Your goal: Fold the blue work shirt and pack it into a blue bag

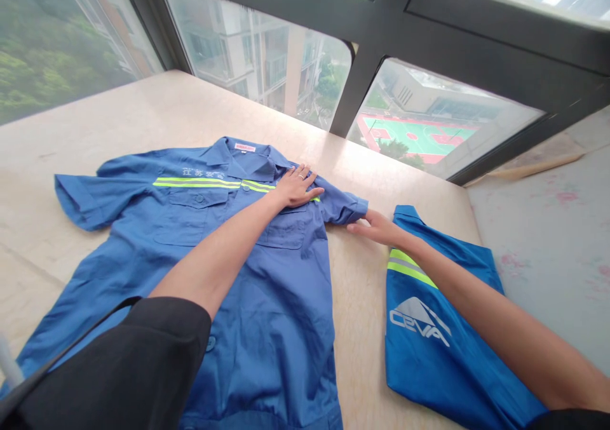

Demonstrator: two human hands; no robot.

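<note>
Blue shirt (267, 328) spread out front-up on pale sill (362, 328), collar (222, 154) end twd window, hem twd wearer. Short sleeves out to both sides; far-L sleeve (95, 195) lies loose, bent a bit. Front looks closed; button (210, 343) visible low down. Wrinkles thru lower half.

L hand (296, 188): palm down on upper chest, nr shoulder, over lime/grey band (195, 182) & just above a chest pkt. Fingers slightly apart, thumb stretched out to R, nothing pinched. Ring (301, 177) on one finger. Forearm crosses shirt front.

R hand (379, 228): at end of near sleeve (350, 209). Thumb shows just below cuff; other fingers mostly hidden behind cloth, so can't tell if clamped on it or just touching.

Shirt details: pink-ish label (245, 147) inside collar; pale lettering (203, 171) above band, partly blurred; flap pkt (197, 199) on L side of chest.

2nd shirt (410, 366), deeper blue, folded, on sill to R of 1st, gap btwn. Lime/grey stripe + white "CEVA" logo (419, 322) face up; R forearm passes over it.

Wearer in blk sleeves. Dark window frame (400, 30) behind sill; thru glass, bldgs, trees, green/red court (414, 134). Floral wall (548, 246) at R.
</note>
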